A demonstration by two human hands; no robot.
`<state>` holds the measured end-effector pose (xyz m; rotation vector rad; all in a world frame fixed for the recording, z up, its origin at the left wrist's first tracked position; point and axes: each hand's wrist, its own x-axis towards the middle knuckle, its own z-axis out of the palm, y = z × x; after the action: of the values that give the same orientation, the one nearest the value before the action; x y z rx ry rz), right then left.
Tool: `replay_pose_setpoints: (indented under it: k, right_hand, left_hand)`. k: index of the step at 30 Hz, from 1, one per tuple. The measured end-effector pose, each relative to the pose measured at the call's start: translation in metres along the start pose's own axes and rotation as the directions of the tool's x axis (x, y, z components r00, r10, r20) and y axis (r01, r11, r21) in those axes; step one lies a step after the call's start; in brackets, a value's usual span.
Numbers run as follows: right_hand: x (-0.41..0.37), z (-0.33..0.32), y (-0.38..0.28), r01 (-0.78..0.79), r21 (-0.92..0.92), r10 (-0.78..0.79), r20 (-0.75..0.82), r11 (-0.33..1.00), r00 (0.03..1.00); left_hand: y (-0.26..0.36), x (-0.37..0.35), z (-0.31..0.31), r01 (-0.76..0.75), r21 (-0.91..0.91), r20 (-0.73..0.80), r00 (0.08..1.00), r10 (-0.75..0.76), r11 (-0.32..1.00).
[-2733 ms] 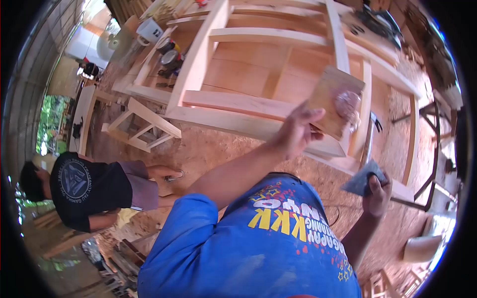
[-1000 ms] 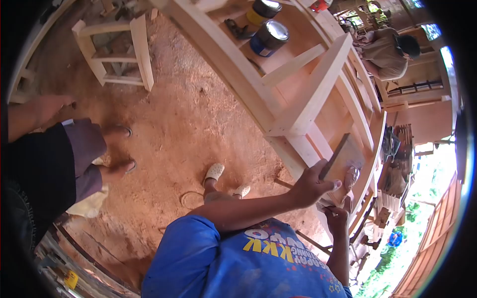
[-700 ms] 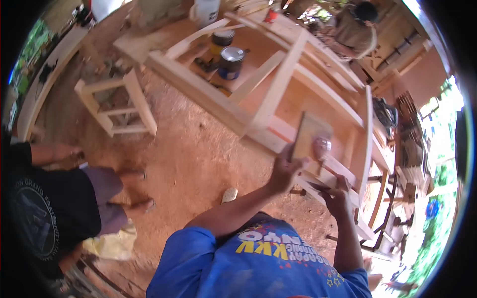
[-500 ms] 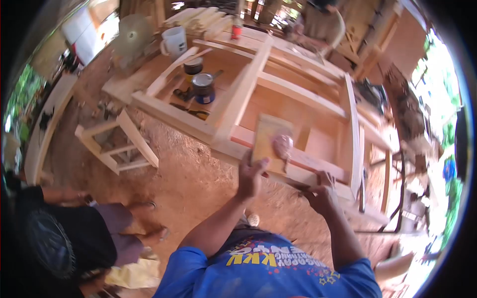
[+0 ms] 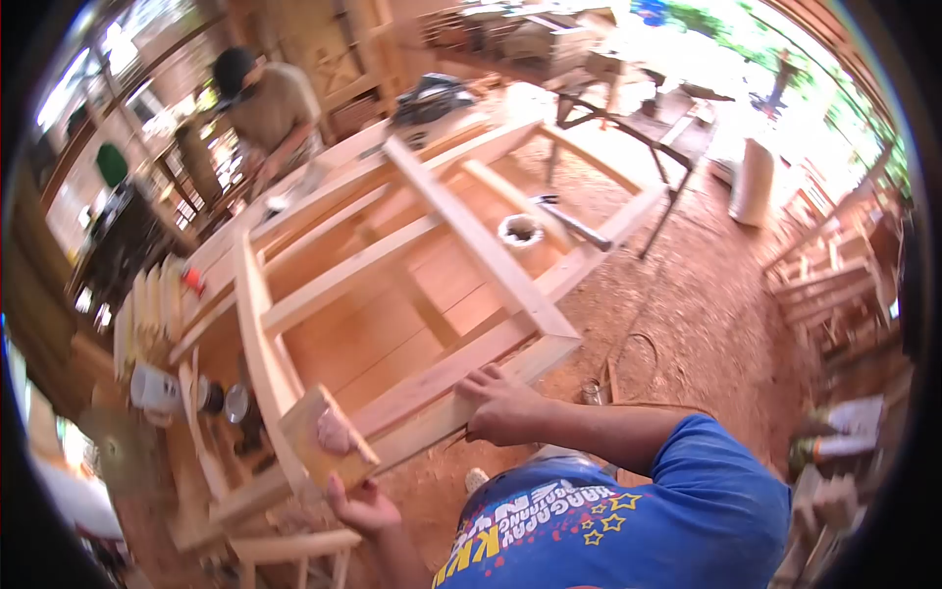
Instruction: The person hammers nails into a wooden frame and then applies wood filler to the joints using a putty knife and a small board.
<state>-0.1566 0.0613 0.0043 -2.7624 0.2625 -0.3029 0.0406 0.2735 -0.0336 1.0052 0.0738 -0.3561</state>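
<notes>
My left hand [image 5: 363, 506] grips the lower edge of a small flat board [image 5: 312, 457] that carries a lump of pinkish paste [image 5: 336, 430]. This board is over the near left corner of a large wooden frame [image 5: 412, 437]. My right hand [image 5: 496, 402] is on the near rail of the frame, fingers bent over its top edge; whether it pinches something small cannot be made out. Reddish panels [image 5: 378, 344] show inside the frame. A white roll [image 5: 520, 232] and a hammer [image 5: 574, 222] lie toward its far right part.
Across the bench a person [image 5: 275, 113] in a dark cap bends over work. Cans [image 5: 237, 402] and a white pitcher [image 5: 155, 389] stand at the left. A small wooden stool [image 5: 294, 546] is below the frame's left corner. A metal stand [image 5: 643, 142] is behind at right.
The view has swung to the right, showing the frame's right end, the roll and the hammer. My left hand still holds the board with paste; my right hand remains at the near rail.
</notes>
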Motion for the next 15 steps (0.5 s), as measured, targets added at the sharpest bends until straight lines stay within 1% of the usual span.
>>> replay_pose_setpoints:
  k: [2, 3, 5, 6, 7, 8, 9, 10, 11, 12, 13, 14, 15]
  right_hand:
    - [-0.007, -0.001, 0.002, -0.005, 0.026, 0.005, -0.014, 1.0, 1.0]
    - [-0.013, -0.004, 0.0, -0.028, 0.057, 0.033, -0.095, 0.998, 0.995]
    - [-0.022, -0.004, -0.01, -0.029, 0.151, 0.066, -0.246, 0.988, 0.967]
    - [-0.03, -0.013, -0.019, -0.061, 0.288, 0.159, -0.331, 0.956, 0.93]
    - [-0.037, -0.015, -0.022, 0.009, 0.42, 0.215, -0.483, 0.907, 0.849]
    - [-0.051, -0.022, -0.027, -0.128, 0.804, 0.545, -0.267, 0.581, 0.795]
    - [-0.067, -0.021, -0.019, -0.108, 0.768, 0.573, -0.367, 0.631, 0.733]
    - [-0.088, -0.013, -0.014, -0.043, 0.973, 0.766, -0.153, 0.229, 0.625]
    - [-0.108, -0.028, -0.011, -0.158, 0.987, 0.87, 0.049, 0.034, 0.491]
    - [-0.122, -0.024, -0.006, 0.011, 0.995, 0.866, -0.091, 0.098, 0.492]
    - [-0.133, -0.036, -0.009, 0.112, 0.994, 0.878, -0.052, -0.002, 0.476]
    - [-0.14, -0.044, -0.012, 0.165, 0.985, 0.883, -0.035, -0.048, 0.469]
    - [-0.149, -0.05, -0.014, 0.221, 0.971, 0.89, -0.022, -0.089, 0.455]
  left_hand:
    - [0.013, -0.004, 0.011, 0.068, 0.005, 0.073, 0.995, -0.068, 0.998]
    - [0.017, -0.004, 0.017, 0.089, 0.014, 0.102, 0.991, -0.09, 0.996]
    - [0.017, 0.003, 0.037, 0.133, -0.062, 0.291, 0.95, -0.11, 0.989]
    - [0.023, 0.003, 0.048, 0.145, -0.089, 0.353, 0.93, -0.105, 0.985]
    - [0.025, 0.003, 0.061, 0.217, -0.115, 0.434, 0.889, -0.147, 0.969]
    - [0.024, 0.006, 0.068, 0.262, -0.106, 0.526, 0.834, -0.17, 0.959]
    - [0.02, 0.012, 0.074, 0.281, -0.087, 0.591, 0.787, -0.177, 0.956]
    - [0.019, 0.014, 0.083, 0.294, -0.032, 0.652, 0.731, -0.202, 0.955]
    - [0.018, 0.011, 0.097, 0.272, 0.014, 0.663, 0.718, -0.212, 0.962]
    - [0.02, 0.003, 0.109, 0.252, 0.063, 0.679, 0.699, -0.226, 0.966]
    - [0.019, -0.004, 0.123, 0.232, 0.101, 0.683, 0.691, -0.237, 0.967]
    - [0.017, -0.013, 0.137, 0.216, 0.14, 0.693, 0.676, -0.251, 0.966]
    - [0.016, -0.027, 0.154, 0.198, 0.158, 0.689, 0.68, -0.251, 0.967]
